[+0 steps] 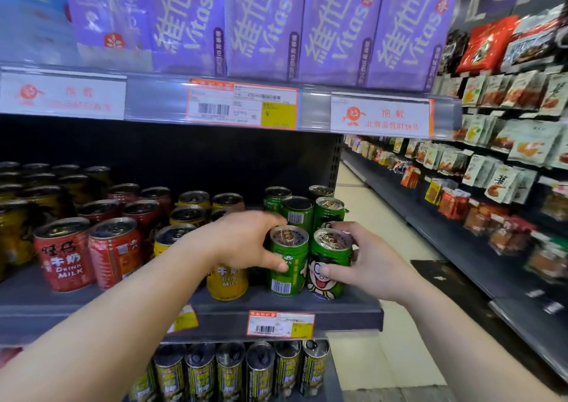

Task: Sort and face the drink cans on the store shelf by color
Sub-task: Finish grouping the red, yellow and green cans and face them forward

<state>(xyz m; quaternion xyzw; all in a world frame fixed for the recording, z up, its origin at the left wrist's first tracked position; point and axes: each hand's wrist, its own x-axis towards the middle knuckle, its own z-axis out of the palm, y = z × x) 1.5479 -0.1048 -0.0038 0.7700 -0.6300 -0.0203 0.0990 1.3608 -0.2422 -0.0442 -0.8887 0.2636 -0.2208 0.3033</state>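
Note:
Drink cans stand grouped on the dark middle shelf (pixel 353 309). Red cans (pixel 66 255) are at the left, yellow cans (pixel 227 281) in the middle, green cans (pixel 298 214) at the right end. My left hand (pixel 249 241) grips the front green can (pixel 289 263), whose barcode faces out. My right hand (pixel 365 263) grips the green can beside it (pixel 330 266), whose cartoon face looks forward. Both cans stand upright at the shelf's front edge, touching each other.
Purple Vitasoy cartons (pixel 264 23) fill the shelf above. Dark yellow-labelled cans (pixel 230 368) line the shelf below. More dark-yellow cans (pixel 18 198) stand at the far left. An aisle floor (pixel 381 226) and a snack rack (pixel 504 155) lie to the right.

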